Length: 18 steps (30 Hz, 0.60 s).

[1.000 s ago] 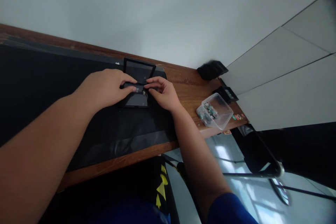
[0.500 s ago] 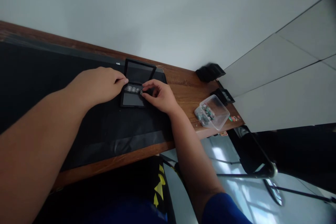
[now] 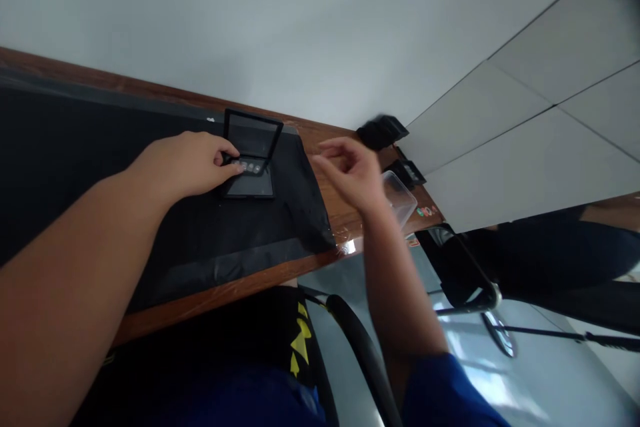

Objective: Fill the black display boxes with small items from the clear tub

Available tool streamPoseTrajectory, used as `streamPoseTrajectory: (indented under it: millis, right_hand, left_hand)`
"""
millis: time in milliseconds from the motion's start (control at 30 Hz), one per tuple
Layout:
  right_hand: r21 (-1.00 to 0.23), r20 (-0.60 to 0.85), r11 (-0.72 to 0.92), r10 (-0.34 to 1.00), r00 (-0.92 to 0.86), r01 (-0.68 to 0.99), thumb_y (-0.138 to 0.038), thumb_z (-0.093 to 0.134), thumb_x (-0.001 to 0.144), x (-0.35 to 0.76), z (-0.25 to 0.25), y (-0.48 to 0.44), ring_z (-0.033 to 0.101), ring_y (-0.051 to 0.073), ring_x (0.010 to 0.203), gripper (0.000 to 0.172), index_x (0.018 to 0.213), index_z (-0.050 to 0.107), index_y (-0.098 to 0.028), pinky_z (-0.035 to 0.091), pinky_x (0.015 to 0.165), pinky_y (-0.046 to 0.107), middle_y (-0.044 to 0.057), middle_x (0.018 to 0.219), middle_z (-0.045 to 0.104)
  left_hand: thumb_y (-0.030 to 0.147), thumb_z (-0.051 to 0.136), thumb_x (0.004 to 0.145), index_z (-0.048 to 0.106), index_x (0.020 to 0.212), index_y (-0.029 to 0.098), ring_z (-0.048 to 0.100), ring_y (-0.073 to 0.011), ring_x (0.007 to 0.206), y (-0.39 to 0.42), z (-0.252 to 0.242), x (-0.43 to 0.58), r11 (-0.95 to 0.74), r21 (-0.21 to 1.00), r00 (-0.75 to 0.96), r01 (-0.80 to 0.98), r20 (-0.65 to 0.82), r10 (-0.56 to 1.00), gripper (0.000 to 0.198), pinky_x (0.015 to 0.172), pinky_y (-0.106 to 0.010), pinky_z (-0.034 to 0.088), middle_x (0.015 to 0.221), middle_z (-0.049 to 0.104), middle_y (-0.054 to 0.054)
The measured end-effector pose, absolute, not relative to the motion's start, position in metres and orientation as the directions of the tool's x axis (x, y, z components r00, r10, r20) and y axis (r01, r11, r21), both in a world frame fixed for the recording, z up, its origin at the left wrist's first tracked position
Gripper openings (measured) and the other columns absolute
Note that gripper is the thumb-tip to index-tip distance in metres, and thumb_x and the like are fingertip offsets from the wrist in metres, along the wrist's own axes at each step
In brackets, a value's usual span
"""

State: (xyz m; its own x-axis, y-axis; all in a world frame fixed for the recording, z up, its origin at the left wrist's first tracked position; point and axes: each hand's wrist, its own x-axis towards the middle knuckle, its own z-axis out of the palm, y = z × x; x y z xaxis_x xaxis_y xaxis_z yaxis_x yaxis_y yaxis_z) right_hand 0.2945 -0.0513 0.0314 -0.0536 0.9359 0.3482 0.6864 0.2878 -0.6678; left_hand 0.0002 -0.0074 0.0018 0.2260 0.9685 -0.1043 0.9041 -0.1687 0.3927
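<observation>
A small black hinged case (image 3: pixel 250 187) lies opened out on the black mat, its clear-windowed lid (image 3: pixel 251 135) tilted up at the back. Across its middle runs a row of several small round clear pieces (image 3: pixel 251 167), too small to name. My left hand (image 3: pixel 193 163) grips the case's left side by the hinge, thumb over the end of the row. Off to the right, above the wooden tabletop, my right hand (image 3: pixel 353 173) is slightly blurred. Its thumb and curved fingers are apart, with nothing visible between them. It is nearest to a clear plastic tub (image 3: pixel 400 197), partly hidden behind the wrist.
The black mat (image 3: pixel 215 233) covers the left of the wooden table (image 3: pixel 325 195), against a white wall. Black boxes (image 3: pixel 383 131) stand at the back right. Small coloured pieces (image 3: pixel 427 211) lie near the right end. Beyond the edge are a chair (image 3: pixel 475 273) and a person's dark-clothed leg (image 3: pixel 560 250).
My right hand has left the case and moved right toward the tub. My left hand stays on the case. The view has shifted slightly to the right.
</observation>
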Motion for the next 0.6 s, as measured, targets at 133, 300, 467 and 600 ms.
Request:
streamPoseTrajectory:
  millis: [133, 300, 467, 600]
  right_hand:
    - [-0.353, 0.285, -0.062, 0.943, 0.170, 0.933, -0.036, 0.074, 0.090, 0.376, 0.087, -0.070, 0.064, 0.017, 0.074, 0.029, 0.110, 0.084, -0.018, 0.050, 0.073, 0.033, 0.009, 0.096, 0.080]
    - [0.029, -0.137, -0.383, 0.913, 0.383, 0.923, -0.029, 0.074, 0.086, 0.438, 0.094, -0.067, 0.069, 0.020, 0.075, 0.018, 0.091, 0.087, -0.019, 0.049, 0.068, 0.030, 0.006, 0.082, 0.081]
    - [0.062, -0.348, -0.297, 0.888, 0.300, 0.953, -0.032, 0.084, 0.080, 0.444, 0.067, -0.055, 0.068, 0.017, 0.070, 0.012, 0.080, 0.088, -0.020, 0.048, 0.064, 0.027, 0.003, 0.076, 0.079]
    - [0.054, -0.382, -0.321, 0.868, 0.316, 0.946, -0.021, 0.086, 0.074, 0.441, 0.054, -0.048, 0.071, 0.017, 0.073, 0.008, 0.081, 0.089, -0.020, 0.051, 0.066, 0.025, 0.003, 0.078, 0.081]
  left_hand:
    - [0.064, 0.056, 0.085, 0.083, 0.137, 0.038, 0.078, -0.0364, 0.100, -0.006, -0.003, -0.001, -0.200, 0.393, 0.252, 0.897, -0.085, 0.964, 0.064, 0.078, -0.048, 0.056, 0.114, 0.085, -0.010]
    - [0.055, 0.055, 0.092, 0.077, 0.147, 0.034, 0.077, -0.0340, 0.095, -0.009, -0.005, 0.006, -0.247, 0.411, 0.305, 0.878, -0.079, 0.949, 0.063, 0.075, -0.044, 0.055, 0.108, 0.083, -0.012]
    - [0.052, 0.052, 0.098, 0.080, 0.141, 0.032, 0.076, -0.0352, 0.096, -0.014, -0.004, 0.014, -0.266, 0.389, 0.322, 0.882, -0.086, 0.943, 0.055, 0.081, -0.047, 0.055, 0.113, 0.083, -0.011]
    - [0.052, 0.049, 0.100, 0.078, 0.141, 0.035, 0.076, -0.0353, 0.103, -0.017, -0.002, 0.016, -0.243, 0.370, 0.301, 0.897, -0.107, 0.948, 0.053, 0.081, -0.044, 0.055, 0.116, 0.084, -0.009]
